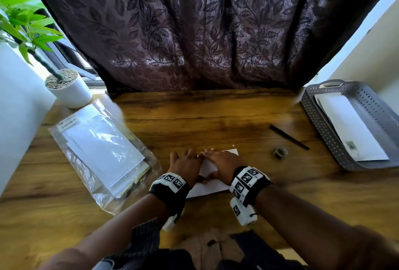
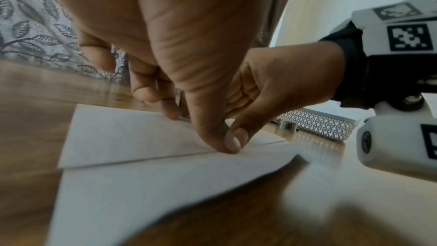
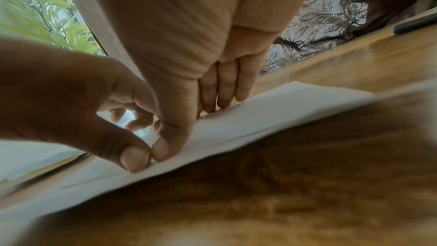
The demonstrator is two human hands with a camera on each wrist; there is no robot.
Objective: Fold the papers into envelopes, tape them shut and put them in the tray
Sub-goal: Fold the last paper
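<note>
We see the paper [image 1: 208, 187] in the middle of the table [image 1: 216, 116], under both hands. A bag [image 1: 101, 153] lies left, a pot [image 1: 69, 89] behind it. Tape [image 1: 280, 152], a pen [image 1: 288, 137] and the tray [image 1: 319, 123] lie right.

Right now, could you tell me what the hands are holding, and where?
Nothing is lifted. Both the left hand and right hand press the white folded paper flat on the wooden table, thumbs meeting at its flap edge.
</note>
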